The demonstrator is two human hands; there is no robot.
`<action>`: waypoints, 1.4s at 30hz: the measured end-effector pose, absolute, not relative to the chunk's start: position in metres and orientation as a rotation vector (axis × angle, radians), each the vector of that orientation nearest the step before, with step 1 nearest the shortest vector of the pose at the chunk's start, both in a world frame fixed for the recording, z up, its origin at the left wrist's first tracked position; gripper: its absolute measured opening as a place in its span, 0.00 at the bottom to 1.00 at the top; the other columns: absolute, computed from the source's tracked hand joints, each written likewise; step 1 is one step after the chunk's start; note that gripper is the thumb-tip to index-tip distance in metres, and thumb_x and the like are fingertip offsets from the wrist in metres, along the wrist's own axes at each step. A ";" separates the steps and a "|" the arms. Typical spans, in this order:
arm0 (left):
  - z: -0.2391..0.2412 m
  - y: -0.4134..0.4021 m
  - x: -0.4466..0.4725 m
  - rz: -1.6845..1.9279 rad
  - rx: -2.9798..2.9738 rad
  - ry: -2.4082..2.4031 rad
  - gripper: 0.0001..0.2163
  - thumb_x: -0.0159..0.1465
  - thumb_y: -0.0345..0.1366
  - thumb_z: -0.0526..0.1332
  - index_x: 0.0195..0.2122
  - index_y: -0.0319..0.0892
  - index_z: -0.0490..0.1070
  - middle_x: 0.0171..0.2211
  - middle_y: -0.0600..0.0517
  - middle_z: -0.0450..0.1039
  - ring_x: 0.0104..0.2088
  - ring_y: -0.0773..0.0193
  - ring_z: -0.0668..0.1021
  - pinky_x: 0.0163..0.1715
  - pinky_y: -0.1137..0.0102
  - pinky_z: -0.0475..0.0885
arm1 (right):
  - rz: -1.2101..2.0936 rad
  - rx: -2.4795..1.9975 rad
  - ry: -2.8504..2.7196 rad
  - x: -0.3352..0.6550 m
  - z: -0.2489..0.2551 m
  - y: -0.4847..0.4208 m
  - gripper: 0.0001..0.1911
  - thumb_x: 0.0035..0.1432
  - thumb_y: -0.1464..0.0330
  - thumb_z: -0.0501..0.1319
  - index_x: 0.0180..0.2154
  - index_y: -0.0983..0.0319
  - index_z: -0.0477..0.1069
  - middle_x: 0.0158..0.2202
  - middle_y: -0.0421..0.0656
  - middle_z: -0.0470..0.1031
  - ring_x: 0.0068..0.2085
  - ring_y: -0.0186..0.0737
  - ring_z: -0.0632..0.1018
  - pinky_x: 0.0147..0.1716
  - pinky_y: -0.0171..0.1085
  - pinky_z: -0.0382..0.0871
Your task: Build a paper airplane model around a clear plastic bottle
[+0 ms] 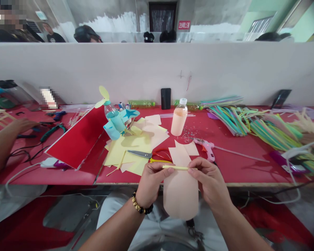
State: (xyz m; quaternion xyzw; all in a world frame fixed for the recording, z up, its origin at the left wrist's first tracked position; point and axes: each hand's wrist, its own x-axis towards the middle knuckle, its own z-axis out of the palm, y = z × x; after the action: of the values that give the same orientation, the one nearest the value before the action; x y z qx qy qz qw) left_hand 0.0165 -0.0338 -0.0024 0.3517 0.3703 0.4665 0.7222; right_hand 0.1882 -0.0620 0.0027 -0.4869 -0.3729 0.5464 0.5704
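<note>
My left hand [152, 181] and my right hand [208, 176] are both closed, at the table's front edge. Between their fingertips they pinch a narrow yellow paper strip [180, 168], which looks folded or rolled. Below the strip hangs a peach paper piece [181, 195] with rounded lower corners; whether it is fixed to the strip I cannot tell. Just beyond my left hand lie scissors [143, 154] with red and yellow handles on yellow paper sheets [136, 148]. A pink glue gun [208, 148] with a long glue stick lies beyond my right hand.
A peach-coloured bottle [179, 118] with a white cap stands ahead. To its left is a blue paper-decorated bottle [115, 116] beside a tilted red board [81, 139]. Colourful strip bundles [230, 120] lie right. A co-worker's hand [23, 125] is at left. A white partition [120, 69] closes the back.
</note>
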 end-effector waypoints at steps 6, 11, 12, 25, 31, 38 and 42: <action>-0.006 -0.033 0.016 1.043 0.761 0.838 0.08 0.49 0.35 0.71 0.29 0.37 0.80 0.25 0.49 0.79 0.25 0.66 0.76 0.29 0.73 0.70 | 1.297 -1.141 -0.840 0.189 0.001 -0.061 0.09 0.44 0.66 0.70 0.26 0.61 0.71 0.19 0.36 0.66 0.20 0.29 0.64 0.20 0.31 0.53; -0.008 -0.033 0.018 1.053 0.721 0.843 0.09 0.48 0.36 0.72 0.29 0.38 0.80 0.26 0.49 0.79 0.25 0.65 0.76 0.29 0.72 0.71 | 1.316 -1.119 -0.824 0.189 0.000 -0.060 0.09 0.44 0.67 0.70 0.25 0.61 0.72 0.20 0.36 0.67 0.21 0.29 0.64 0.20 0.30 0.55; -0.008 -0.033 0.018 1.056 0.719 0.841 0.09 0.48 0.36 0.72 0.29 0.38 0.80 0.26 0.49 0.79 0.25 0.65 0.77 0.29 0.72 0.71 | 1.318 -1.115 -0.826 0.189 0.000 -0.060 0.08 0.44 0.67 0.70 0.26 0.61 0.72 0.20 0.36 0.68 0.21 0.29 0.65 0.20 0.30 0.55; -0.009 -0.030 0.018 1.060 0.701 0.819 0.06 0.50 0.34 0.71 0.29 0.38 0.80 0.25 0.51 0.79 0.25 0.68 0.76 0.29 0.75 0.70 | 1.399 -1.065 -0.805 0.190 -0.004 -0.057 0.10 0.46 0.67 0.70 0.31 0.60 0.72 0.23 0.36 0.71 0.22 0.29 0.68 0.23 0.30 0.60; -0.012 -0.029 0.019 1.058 0.725 0.833 0.07 0.51 0.34 0.70 0.30 0.37 0.79 0.25 0.51 0.79 0.26 0.68 0.76 0.29 0.75 0.69 | 1.393 -1.098 -0.835 0.190 -0.009 -0.055 0.09 0.48 0.66 0.69 0.31 0.61 0.72 0.23 0.36 0.70 0.22 0.28 0.67 0.21 0.29 0.57; -0.014 -0.028 0.022 1.036 0.735 0.842 0.09 0.51 0.35 0.70 0.31 0.36 0.79 0.25 0.50 0.78 0.26 0.66 0.76 0.29 0.73 0.70 | 1.353 -1.154 -0.814 0.190 -0.011 -0.054 0.08 0.46 0.67 0.69 0.27 0.61 0.71 0.20 0.35 0.68 0.20 0.28 0.65 0.20 0.30 0.55; -0.013 -0.027 0.022 1.017 0.747 0.856 0.10 0.50 0.37 0.70 0.31 0.36 0.79 0.25 0.50 0.77 0.25 0.67 0.75 0.29 0.73 0.69 | 1.373 -1.107 -0.726 0.188 -0.012 -0.051 0.07 0.44 0.69 0.69 0.26 0.61 0.71 0.20 0.35 0.69 0.22 0.29 0.67 0.23 0.30 0.58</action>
State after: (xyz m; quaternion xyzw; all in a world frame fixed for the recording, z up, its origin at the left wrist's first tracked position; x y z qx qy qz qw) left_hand 0.0224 -0.0265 -0.0131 0.3383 0.3879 0.4608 0.7230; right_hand 0.1878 -0.0511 -0.0124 -0.4735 -0.3104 0.5872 0.5785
